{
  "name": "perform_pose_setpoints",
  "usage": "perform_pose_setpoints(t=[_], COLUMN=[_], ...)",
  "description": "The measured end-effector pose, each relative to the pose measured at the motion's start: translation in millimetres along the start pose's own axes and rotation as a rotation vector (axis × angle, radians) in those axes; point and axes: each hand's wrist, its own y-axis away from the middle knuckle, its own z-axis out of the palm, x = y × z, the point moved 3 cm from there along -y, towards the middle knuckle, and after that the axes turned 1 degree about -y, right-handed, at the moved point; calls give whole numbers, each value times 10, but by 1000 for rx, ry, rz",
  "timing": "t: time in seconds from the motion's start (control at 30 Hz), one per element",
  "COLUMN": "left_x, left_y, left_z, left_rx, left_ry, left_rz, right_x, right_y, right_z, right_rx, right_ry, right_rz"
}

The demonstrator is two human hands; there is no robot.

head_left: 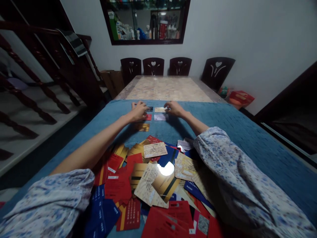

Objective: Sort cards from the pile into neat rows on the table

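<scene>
My left hand (pixel 139 110) reaches to the far part of the blue cloth, fingers bent and closed over the left end of a black card (pixel 149 109). A red card (pixel 148 117) lies just below, partly hidden by that hand. My right hand (pixel 174 108) has its thumb and fingers closed at the right end of a cream card (pixel 159 109). Below it a pale lavender card (pixel 160 117) lies flat. A gold card (pixel 143 127) sits nearer to me. Between my forearms spreads a loose heap of red, blue, gold and cream cards (pixel 155 150).
The blue cloth (pixel 247 142) covers the near table; beyond it is a patterned tabletop (pixel 163 87). Dark chairs (pixel 153 67) stand along the wall. A wooden railing (pixel 32 69) is on the left, a red bag (pixel 241 97) on the right.
</scene>
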Motion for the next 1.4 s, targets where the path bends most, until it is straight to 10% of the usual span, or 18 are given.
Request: perform_pose_setpoints(t=[0.83, 1.4], left_x=[-124, -515], left_y=[1744, 2634], left_z=[-160, -277], left_rx=[54, -367], left_ry=[91, 257], left_rz=[-150, -96], right_x=[-1751, -2510], right_y=[754, 1204], right_z=[-69, 313], right_rx=[-48, -189], right_ry=[-173, -173], right_rz=[-600, -862])
